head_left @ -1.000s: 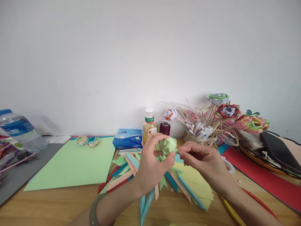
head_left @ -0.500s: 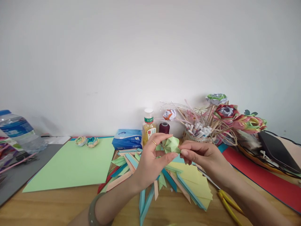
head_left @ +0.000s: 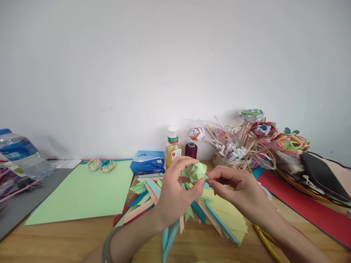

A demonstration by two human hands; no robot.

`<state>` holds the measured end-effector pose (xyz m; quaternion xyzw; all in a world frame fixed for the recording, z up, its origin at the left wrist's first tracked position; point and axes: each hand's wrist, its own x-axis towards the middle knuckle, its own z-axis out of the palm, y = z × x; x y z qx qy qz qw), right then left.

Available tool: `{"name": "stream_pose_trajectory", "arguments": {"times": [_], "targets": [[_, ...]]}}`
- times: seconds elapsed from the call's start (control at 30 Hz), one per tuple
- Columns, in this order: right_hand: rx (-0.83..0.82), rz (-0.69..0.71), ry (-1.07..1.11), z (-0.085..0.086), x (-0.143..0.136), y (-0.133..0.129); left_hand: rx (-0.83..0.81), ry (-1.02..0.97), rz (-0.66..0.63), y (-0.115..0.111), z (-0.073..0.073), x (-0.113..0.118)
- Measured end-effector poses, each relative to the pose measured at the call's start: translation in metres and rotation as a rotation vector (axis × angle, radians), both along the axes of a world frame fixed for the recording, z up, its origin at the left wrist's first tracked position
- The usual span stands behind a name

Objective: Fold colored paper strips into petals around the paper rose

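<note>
Left hand [head_left: 177, 190] curving in a C, index finger arching above thumb, gripping. Right hand [head_left: 238, 184] pinching, thumb against index, just right of left hand. Left forearm [head_left: 137, 230] slanting below left hand; right forearm [head_left: 285, 228] slanting to its lower right.

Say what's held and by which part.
A folded green paper piece: the left hand holds its upper and lower edges, the right hand pinches its right tip.

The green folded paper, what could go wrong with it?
The right hand pinches an edge of the green folded paper, so a hard tug might tear it. The left hand could squash its folds. If dropped, it might land among the paper strips below.
</note>
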<state>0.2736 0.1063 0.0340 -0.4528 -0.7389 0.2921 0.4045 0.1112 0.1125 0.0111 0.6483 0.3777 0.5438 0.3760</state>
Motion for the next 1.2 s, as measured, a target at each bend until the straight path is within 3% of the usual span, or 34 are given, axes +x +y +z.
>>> {"name": "stream_pose_trajectory", "arguments": {"times": [0.4,0.87,1.2], "targets": [[0.054,-0.021,-0.024,0.0014,-0.0001,-0.0013,-0.001,0.011,0.009,0.0003,-0.0014,0.0011],[-0.239,0.08,0.175,0.0036,0.0059,0.0044,-0.014,0.008,0.054,0.0029,-0.0025,0.0004],[-0.246,0.051,0.196,0.0016,0.0045,0.0043,0.008,0.026,0.058,0.0011,-0.0019,0.0004]]}}
